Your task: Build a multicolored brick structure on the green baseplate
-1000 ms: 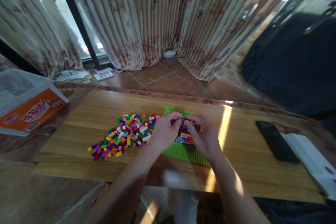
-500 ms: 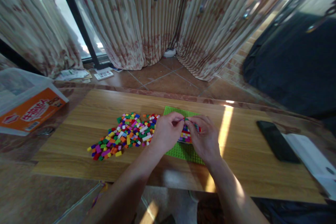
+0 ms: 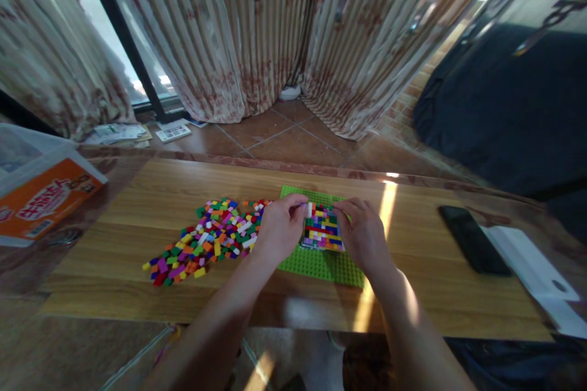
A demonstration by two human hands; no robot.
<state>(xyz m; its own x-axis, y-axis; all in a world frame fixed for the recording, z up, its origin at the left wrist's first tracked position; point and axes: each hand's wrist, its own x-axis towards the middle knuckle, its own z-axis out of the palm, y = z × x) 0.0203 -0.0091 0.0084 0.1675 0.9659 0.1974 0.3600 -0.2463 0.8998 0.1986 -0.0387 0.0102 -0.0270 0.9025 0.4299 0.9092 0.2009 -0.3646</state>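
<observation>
A block of multicoloured toy bricks [image 3: 322, 229], laid in rows, stands on the green studded baseplate [image 3: 316, 263]. At its left far corner is my left hand [image 3: 280, 225], thumb and forefinger pinched together on a small purple brick [image 3: 301, 204], close to a white brick in the block. My right hand [image 3: 365, 231] is at the block's right side, fingers curled and thumb tip at its edge; what they hold, if anything, is hidden. Left of the baseplate spreads a pile of loose toy bricks [image 3: 217, 235], partly covered by my left hand.
All this lies on a long wooden table [image 3: 413, 293]. On its right are a black phone [image 3: 474, 239] and a white box-like item [image 3: 532, 263]. A clear plastic tub with an orange label [image 3: 50, 198] stands at the far left. Curtains [image 3: 220, 43] hang beyond the table.
My hands have moved apart from where they met over the block, left hand to its left corner, right hand to its right side. More of the block now shows. The view has shifted slightly.
</observation>
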